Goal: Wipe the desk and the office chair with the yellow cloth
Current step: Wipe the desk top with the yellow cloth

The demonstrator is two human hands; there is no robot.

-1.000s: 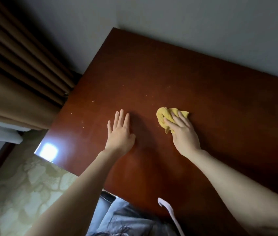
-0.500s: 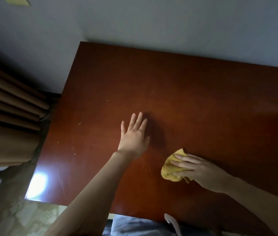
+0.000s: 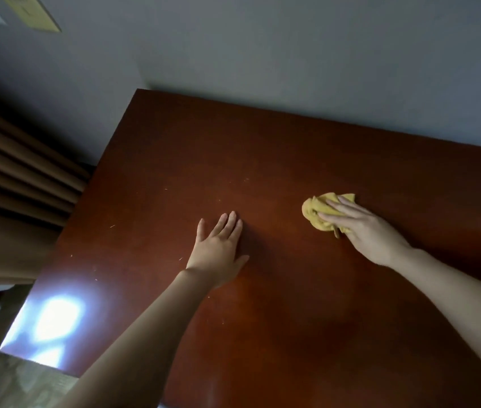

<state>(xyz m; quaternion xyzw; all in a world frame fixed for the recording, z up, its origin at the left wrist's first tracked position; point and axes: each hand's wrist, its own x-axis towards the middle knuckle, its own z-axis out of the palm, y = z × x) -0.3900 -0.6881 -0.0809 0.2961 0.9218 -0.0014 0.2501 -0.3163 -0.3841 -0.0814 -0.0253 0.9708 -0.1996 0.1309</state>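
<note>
Reddish desk [image 3: 292, 304], grey wall [image 3: 292, 54] behind; left hand [image 3: 218, 254] flat, released; right hand [image 3: 371, 234], uncurled, presses bunched yellow cloth [image 3: 318, 213].

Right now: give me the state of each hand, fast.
Left hand: open, flat on the desk, holding nothing.
Right hand: open, fingers laid straight over the cloth, pressing it to the desk.

Brown pleated fabric curtains [image 3: 12, 178] are hanging beside a grey painted wall [image 3: 292, 54], above pale patterned flooring [image 3: 12, 384].
</note>
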